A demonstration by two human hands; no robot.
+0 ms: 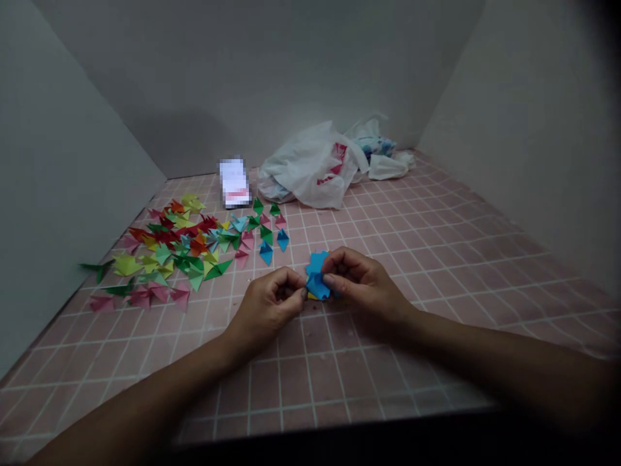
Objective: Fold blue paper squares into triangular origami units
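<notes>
Right hand (369, 285): here we are, thumb and forefinger pinched on the right side of a small blue folded-paper piece (317, 264).
Left hand (270, 301): fingertips nearly together at its left edge; gripping or only touching, we can't tell.
Blue piece: between our hands, long axis pointing away from us, right hand nearer.
Pink gridded surface (295, 385): many-coloured folded-paper shapes (190, 264) spread beyond our left hand.

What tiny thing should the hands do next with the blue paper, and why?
Maybe the right hand should gently press the blue paper flatter while the left hand steadies its edge. Both hands' fingertips are right at it, and its outline looks jagged, with a darker, folded-looking lower part, unlike the neatly pointed blue pieces.
</notes>
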